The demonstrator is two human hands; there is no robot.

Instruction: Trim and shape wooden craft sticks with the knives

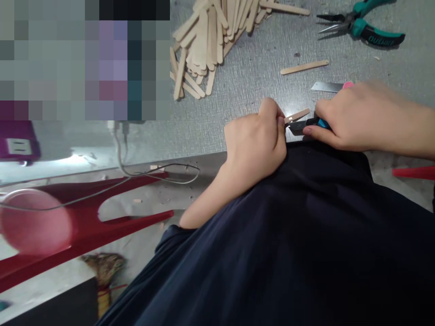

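My left hand [256,136] pinches a short wooden stick [299,115] near the table's front edge. In my right hand [356,117] is a dark tool with a blue part [322,123], and its black front end [299,127] lies just under the stick, close to my left fingertips. Whether that end touches the stick is unclear. Behind my right hand a knife blade [326,86] with a pink part lies on the table. One loose wooden stick [305,67] rests farther back.
A heap of wooden sticks [207,38] lies at the back of the grey table [190,131]. Green-handled pliers [360,25] are at the back right. Below the table at left stand a red stool [84,231] and a pink round container [36,222]; a cable [118,154] hangs over the edge.
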